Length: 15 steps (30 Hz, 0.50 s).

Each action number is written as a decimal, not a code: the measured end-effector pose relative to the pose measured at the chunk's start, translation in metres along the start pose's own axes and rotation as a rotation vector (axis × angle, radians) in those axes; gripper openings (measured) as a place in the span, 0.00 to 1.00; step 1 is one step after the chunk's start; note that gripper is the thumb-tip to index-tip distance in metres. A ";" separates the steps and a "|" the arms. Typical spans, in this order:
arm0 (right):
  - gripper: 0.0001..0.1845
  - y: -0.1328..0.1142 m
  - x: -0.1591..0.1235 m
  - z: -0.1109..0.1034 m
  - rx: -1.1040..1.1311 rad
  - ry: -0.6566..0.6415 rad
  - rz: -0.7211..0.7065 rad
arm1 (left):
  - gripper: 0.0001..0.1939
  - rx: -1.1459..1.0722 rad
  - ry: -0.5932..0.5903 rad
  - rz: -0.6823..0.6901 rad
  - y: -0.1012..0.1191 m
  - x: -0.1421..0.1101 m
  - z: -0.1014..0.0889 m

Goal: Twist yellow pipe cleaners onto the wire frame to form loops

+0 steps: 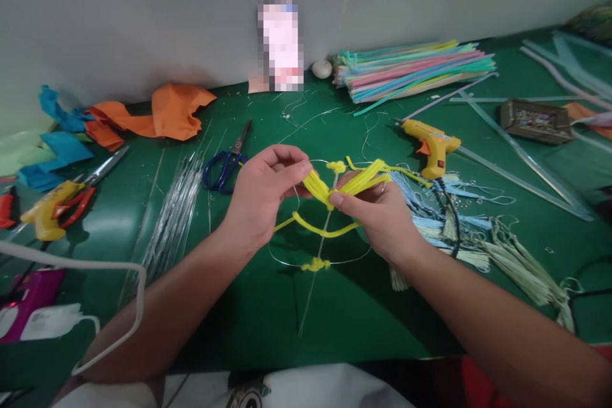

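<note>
Yellow pipe cleaners (317, 190), bent into a V-shaped bundle, are held between my two hands above the table. My left hand (272, 188) pinches the left arm of the bundle. Thumb and fingers of my right hand (382, 210) grip it near the middle fold and right arm. Around and below them is a thin wire ring (287, 264) with a straight wire stem (310, 299) running through it. Small yellow knots (316, 264) sit at its top and bottom. A loose yellow strand (325, 233) curves below the bundle.
Blue-handled scissors (224, 169) and a bunch of thin wires (174, 217) lie left. A yellow glue gun (433, 146), tassels (516, 255) and a small box (535, 120) are right. Behind are coloured pipe cleaners (411, 70) and a phone (282, 44). A white cable (138, 306) crosses my left forearm.
</note>
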State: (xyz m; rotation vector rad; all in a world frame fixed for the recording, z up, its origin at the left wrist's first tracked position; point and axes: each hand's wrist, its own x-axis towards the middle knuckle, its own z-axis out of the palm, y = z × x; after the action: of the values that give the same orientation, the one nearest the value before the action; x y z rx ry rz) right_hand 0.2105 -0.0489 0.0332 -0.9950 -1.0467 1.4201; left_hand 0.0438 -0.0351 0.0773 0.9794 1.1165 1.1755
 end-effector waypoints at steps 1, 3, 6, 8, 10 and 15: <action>0.09 0.001 0.000 0.000 0.004 -0.001 -0.009 | 0.09 0.001 0.006 -0.002 0.000 0.000 0.000; 0.10 0.002 0.000 0.000 0.019 0.001 -0.009 | 0.10 -0.002 0.008 -0.005 0.000 0.000 0.000; 0.11 0.004 0.000 -0.001 0.043 -0.009 0.050 | 0.10 -0.003 0.003 -0.010 -0.001 0.001 0.000; 0.11 0.006 0.001 -0.001 0.037 -0.035 0.077 | 0.09 0.004 0.006 0.002 -0.001 0.001 0.000; 0.11 0.007 0.002 -0.002 0.035 -0.057 0.074 | 0.07 0.026 0.004 0.014 -0.001 0.002 -0.001; 0.10 0.009 0.003 -0.003 0.076 -0.069 0.064 | 0.07 0.147 -0.074 0.009 -0.002 0.002 -0.002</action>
State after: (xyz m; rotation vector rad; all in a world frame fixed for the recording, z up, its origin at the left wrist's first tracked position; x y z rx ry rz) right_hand 0.2105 -0.0466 0.0235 -0.9375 -1.0110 1.5447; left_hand 0.0419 -0.0332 0.0749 1.1325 1.1532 1.0668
